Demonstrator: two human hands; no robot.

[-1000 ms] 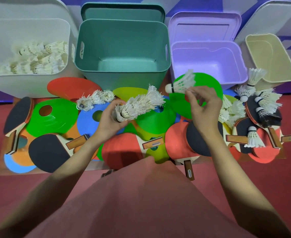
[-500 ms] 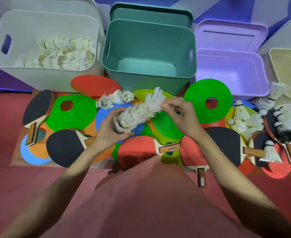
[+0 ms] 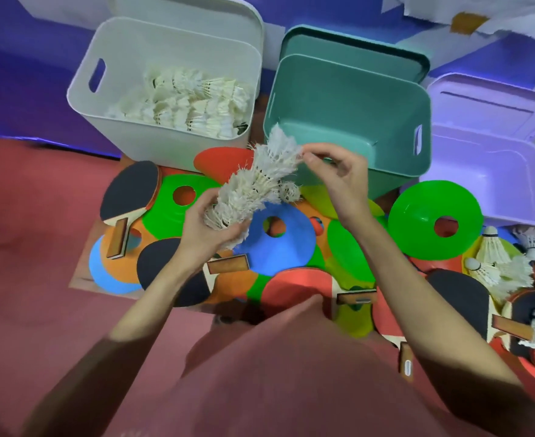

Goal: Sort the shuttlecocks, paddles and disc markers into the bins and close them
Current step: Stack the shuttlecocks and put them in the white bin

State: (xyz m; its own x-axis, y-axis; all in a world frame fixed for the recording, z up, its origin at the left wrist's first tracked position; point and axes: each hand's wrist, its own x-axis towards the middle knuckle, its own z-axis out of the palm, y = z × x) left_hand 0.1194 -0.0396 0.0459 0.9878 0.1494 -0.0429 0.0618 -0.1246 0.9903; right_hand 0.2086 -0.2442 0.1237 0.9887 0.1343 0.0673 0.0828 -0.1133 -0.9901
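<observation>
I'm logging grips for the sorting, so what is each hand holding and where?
The left hand grips the nested stack of white feathered shuttlecocks at its lower end; the right hand pinches the top feathers.

Red floor [image 3: 32,190] meets a purple wall [image 3: 23,83].

The scene was evenly and brightly lit from above, with colours strongly saturated. Soft shadows were cast beneath the forearms. Wide-angle bending was seen toward the edges. Slight motion blur was noted throughout, and fine detail was smeared.
</observation>
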